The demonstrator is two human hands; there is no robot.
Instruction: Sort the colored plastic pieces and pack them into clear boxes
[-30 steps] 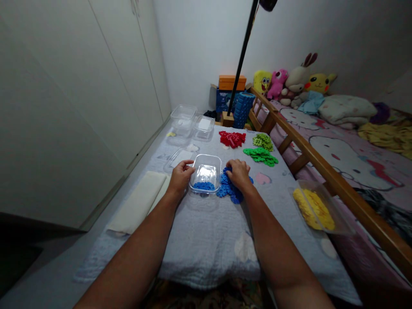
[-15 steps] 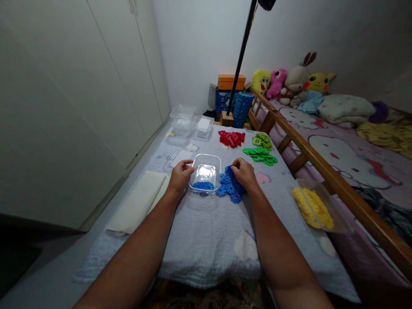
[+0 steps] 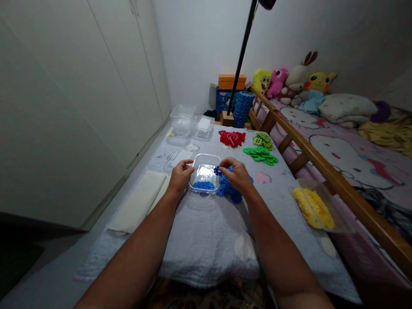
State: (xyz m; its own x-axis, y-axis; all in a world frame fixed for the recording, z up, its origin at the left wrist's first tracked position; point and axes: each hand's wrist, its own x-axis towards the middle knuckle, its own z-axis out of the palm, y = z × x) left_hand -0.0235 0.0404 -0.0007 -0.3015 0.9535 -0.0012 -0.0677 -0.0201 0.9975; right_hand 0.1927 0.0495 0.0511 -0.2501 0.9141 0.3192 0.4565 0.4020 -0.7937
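Observation:
My left hand [image 3: 182, 175] grips the left rim of a clear plastic container [image 3: 206, 165], thumb and fingers at its edge. Several blue snowflake discs [image 3: 204, 185] lie in the container along its near side. Between the thumb and fingers of my right hand [image 3: 236, 172] is a single blue snowflake disc [image 3: 217, 171], held at the container's right rim. Below that hand, to the right of the container, a pile of blue discs [image 3: 233, 193] rests on the cloth, partly hidden by the hand.
Farther back lie red [image 3: 231, 138], light green [image 3: 263, 140] and green [image 3: 261, 155] disc piles. Clear containers [image 3: 183, 116] stand at the far left. A folded cream cloth [image 3: 140, 201] is at left, a bag of yellow pieces [image 3: 313, 208] at right. A wooden bed rail [image 3: 322, 159] runs along the right.
My right hand has moved left from the blue pile to the container's right rim, carrying a blue disc. My left hand and the container have stayed in place.

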